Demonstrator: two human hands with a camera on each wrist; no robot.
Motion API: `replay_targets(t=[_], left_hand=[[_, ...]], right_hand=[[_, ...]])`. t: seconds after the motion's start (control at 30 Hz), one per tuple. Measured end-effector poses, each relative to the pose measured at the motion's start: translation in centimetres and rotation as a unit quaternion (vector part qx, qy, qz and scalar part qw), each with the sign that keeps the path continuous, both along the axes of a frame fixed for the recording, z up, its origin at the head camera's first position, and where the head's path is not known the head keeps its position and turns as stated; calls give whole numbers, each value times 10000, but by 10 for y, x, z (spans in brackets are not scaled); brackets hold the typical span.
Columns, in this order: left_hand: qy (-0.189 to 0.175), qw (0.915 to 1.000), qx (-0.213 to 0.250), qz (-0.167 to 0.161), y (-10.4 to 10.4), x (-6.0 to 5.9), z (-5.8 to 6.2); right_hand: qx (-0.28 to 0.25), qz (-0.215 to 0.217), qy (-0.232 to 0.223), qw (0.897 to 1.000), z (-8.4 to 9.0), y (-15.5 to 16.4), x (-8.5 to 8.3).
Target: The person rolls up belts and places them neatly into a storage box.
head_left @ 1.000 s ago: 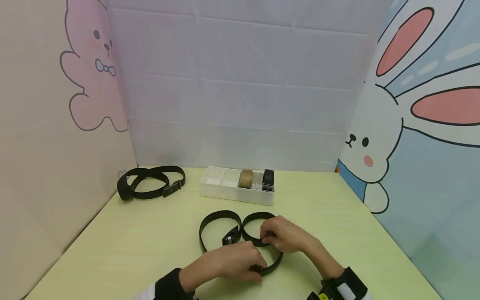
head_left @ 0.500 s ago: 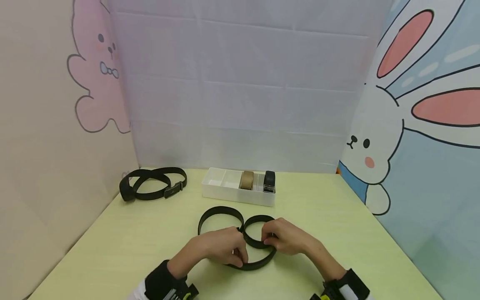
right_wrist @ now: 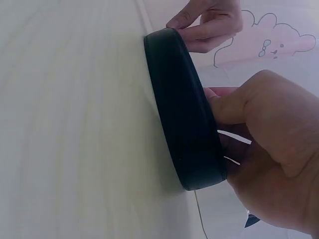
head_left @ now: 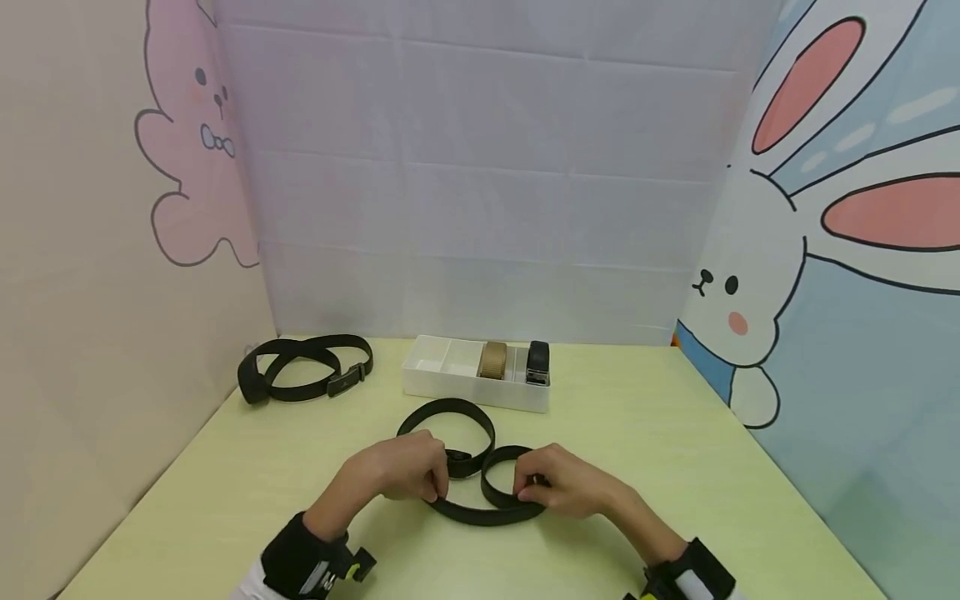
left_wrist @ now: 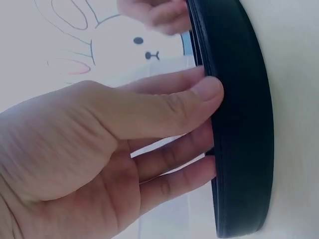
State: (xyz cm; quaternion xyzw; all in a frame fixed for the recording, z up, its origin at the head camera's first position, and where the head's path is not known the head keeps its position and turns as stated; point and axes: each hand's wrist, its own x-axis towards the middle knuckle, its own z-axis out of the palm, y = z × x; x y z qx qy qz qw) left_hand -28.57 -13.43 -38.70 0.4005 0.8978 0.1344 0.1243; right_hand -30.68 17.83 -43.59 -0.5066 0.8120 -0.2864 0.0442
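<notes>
A black belt (head_left: 483, 516) stands on edge on the table, a large loop at left and a smaller coil at right joined by a curved front stretch. Its buckle (head_left: 457, 456) shows inside the large loop, beside my left hand. My left hand (head_left: 405, 468) pinches the front stretch from above. In the left wrist view, the thumb lies on the outer face of the belt (left_wrist: 244, 119), fingers behind. My right hand (head_left: 566, 483) grips the smaller coil at its right side. The right wrist view has the belt (right_wrist: 187, 114) curving past the right thumb, with fingers partly hidden behind it.
A white divided tray (head_left: 465, 389) stands behind, holding a rolled tan belt (head_left: 492, 360) and a rolled black belt (head_left: 537, 360). Another black belt (head_left: 303, 390) lies loosely looped at back left. Printed cloth walls border the yellow table (head_left: 637, 417).
My left hand has slid leftward and back along the belt's front stretch, from near the right hand. The large loop has shifted back. My right hand has stayed nearly in place, gripping the coil.
</notes>
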Motion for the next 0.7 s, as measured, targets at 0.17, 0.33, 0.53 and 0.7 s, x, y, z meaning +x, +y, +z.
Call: replay_targets(t=[0.17,0.33,0.53,0.7], left_hand=[[-99,9983,249,-514,22,4,-10],[521,9943,355,-864,57,12,-31],[979,9905,587,-764,71,12,-45],[1040,9906,510,-728,65,9,-38]], right_hand=[[-155,-61,51,9998,-4,-3,3],[-191,-96,-34,9998,-5,-5,6],[-142,-126,58,9998,-5,-6,8],[-25,-83,-89,9999,-3,-3,5]])
